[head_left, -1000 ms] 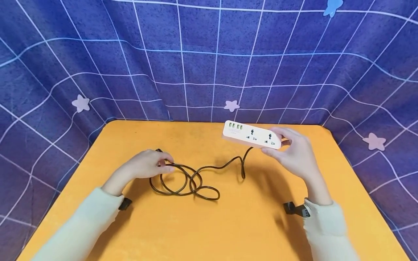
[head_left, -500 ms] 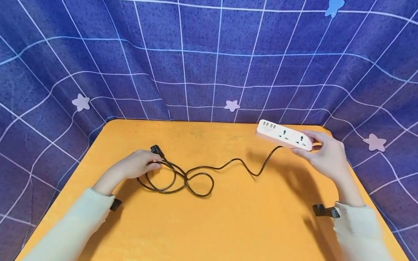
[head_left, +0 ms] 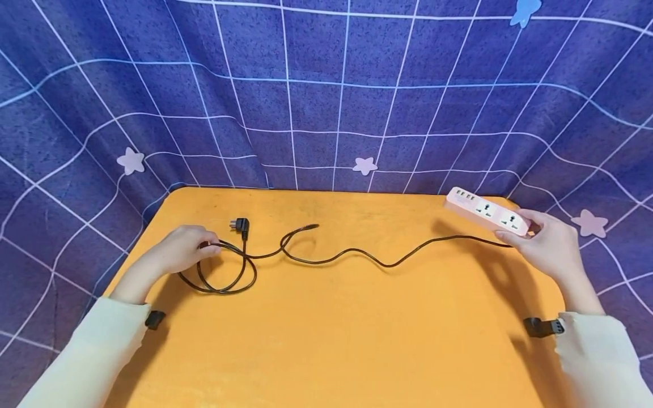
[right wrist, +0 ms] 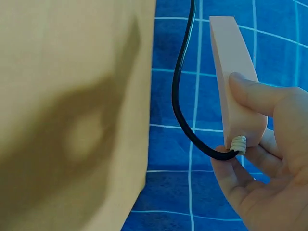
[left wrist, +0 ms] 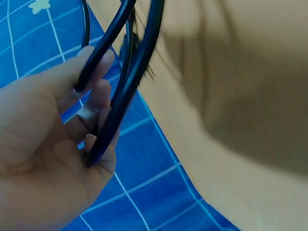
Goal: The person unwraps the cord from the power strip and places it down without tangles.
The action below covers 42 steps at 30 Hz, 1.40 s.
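A white power strip (head_left: 487,211) with several USB ports and two sockets is held above the right side of the table. My right hand (head_left: 553,243) grips its near right end, the thumb on its side in the right wrist view, close to the ribbed cord sleeve (right wrist: 238,144). From there the black cord (head_left: 390,265) runs left in waves to loose loops. My left hand (head_left: 181,249) holds loops of this cord, and in the left wrist view several strands (left wrist: 127,91) pass through its curled fingers. The black plug (head_left: 242,225) stands out just right of that hand.
The yellow-orange table (head_left: 326,334) lies under both arms. A blue curtain (head_left: 316,102) with a pale grid and stars hangs behind it and at both sides. A black wrist mount (head_left: 543,327) sticks out from the right sleeve.
My right hand has carried the power strip to the right, and my left hand has moved left with the loops. The cord between them is more stretched out, and the plug now shows fully.
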### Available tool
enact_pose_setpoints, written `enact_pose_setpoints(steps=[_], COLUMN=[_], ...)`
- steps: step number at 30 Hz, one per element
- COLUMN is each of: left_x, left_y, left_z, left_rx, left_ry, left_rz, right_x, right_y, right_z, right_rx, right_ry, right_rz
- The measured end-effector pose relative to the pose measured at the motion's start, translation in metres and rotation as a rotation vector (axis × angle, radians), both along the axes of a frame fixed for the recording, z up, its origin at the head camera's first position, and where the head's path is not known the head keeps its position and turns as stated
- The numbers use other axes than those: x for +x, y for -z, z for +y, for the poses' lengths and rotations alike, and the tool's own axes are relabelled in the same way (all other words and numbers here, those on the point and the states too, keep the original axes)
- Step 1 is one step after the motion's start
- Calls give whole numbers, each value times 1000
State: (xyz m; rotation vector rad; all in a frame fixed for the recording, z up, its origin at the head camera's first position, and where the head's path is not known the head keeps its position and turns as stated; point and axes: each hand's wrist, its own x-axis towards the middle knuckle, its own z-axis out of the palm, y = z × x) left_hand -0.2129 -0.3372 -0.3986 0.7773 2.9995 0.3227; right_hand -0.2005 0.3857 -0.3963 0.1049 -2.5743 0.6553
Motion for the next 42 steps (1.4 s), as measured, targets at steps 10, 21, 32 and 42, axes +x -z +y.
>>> enact_pose_setpoints(steps=[10, 21, 32, 42], left_x=[-5, -41, -52, -51], left_y=[3, 20, 27, 22], left_z=[27, 34, 31, 34], left_rx=[105, 301, 142, -58], left_ry=[-37, 58, 56, 41], left_rz=[-102, -159, -170, -4], right_x=[-13, -29, -34, -39], right_y=[16, 32, 37, 46], right_z=[-20, -35, -45, -28], right_rx=[39, 39, 29, 39], right_ry=[-62, -79, -74, -52], right_rz=[-40, -138, -229, -351])
